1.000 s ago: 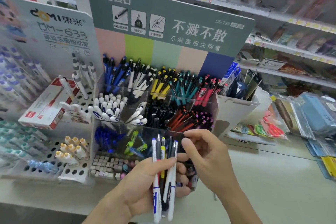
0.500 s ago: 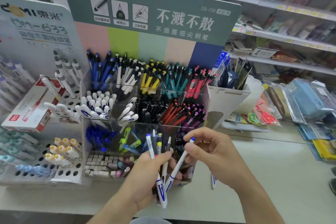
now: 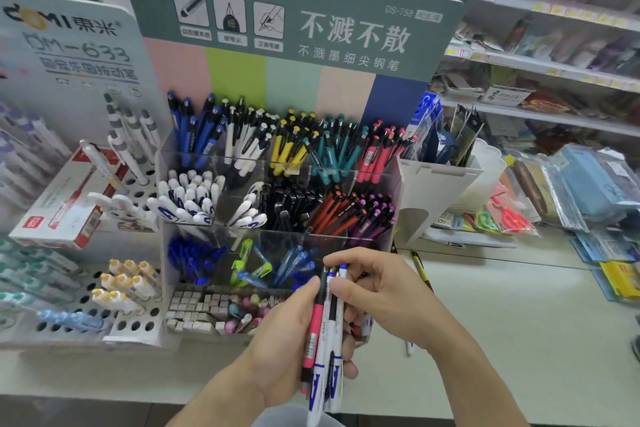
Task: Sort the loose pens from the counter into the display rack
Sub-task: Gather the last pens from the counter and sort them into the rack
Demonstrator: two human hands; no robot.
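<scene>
Since half a second ago my right hand (image 3: 384,295) has closed back onto the tops of the pink and white plastic pens (image 3: 323,333) that my left hand (image 3: 294,340) grips upright, just before the clear acrylic display rack (image 3: 391,191). Loosen that fist and the bundle spills onto the pale counter (image 3: 519,340).

Stationery shop, branded pen display rack (image 3: 277,184) on counter (image 3: 502,340), stocked shelves with price tags (image 3: 540,62)

Pale counter (image 3: 519,340) under clear display rack (image 3: 277,229), two loose pens (image 3: 420,269).
</scene>
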